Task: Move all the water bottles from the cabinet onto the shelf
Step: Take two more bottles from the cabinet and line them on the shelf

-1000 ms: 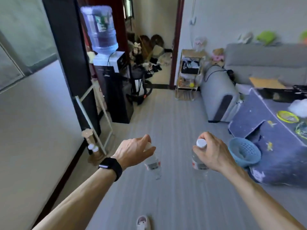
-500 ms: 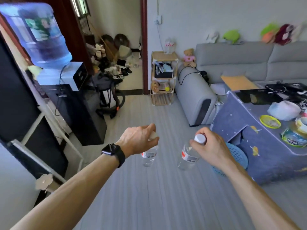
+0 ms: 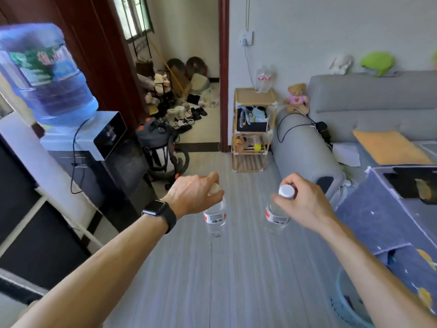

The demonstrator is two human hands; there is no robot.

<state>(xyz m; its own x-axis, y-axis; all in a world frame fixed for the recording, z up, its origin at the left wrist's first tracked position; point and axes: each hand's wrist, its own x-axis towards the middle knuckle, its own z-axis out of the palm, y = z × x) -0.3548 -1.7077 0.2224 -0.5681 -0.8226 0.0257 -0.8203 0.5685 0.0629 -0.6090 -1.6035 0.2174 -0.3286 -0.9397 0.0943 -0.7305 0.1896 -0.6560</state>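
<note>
Water bottles, two, in the air over the grey floor, one per hand. Grey sofa at two o'clock, water dispenser at ten. Wooden shelf at twelve, well ahead, just beside the sofa arm; likely the target. Left bottle at six, hanging from the left hand, fingers curled over its cap. Right bottle at five, gripped at the neck by the right hand, white cap clear of the fingers. Carry step by the look of it, nothing placed yet. Next: close on twelve o'clock, then stand both upright on a free tier, apart from each other.
</note>
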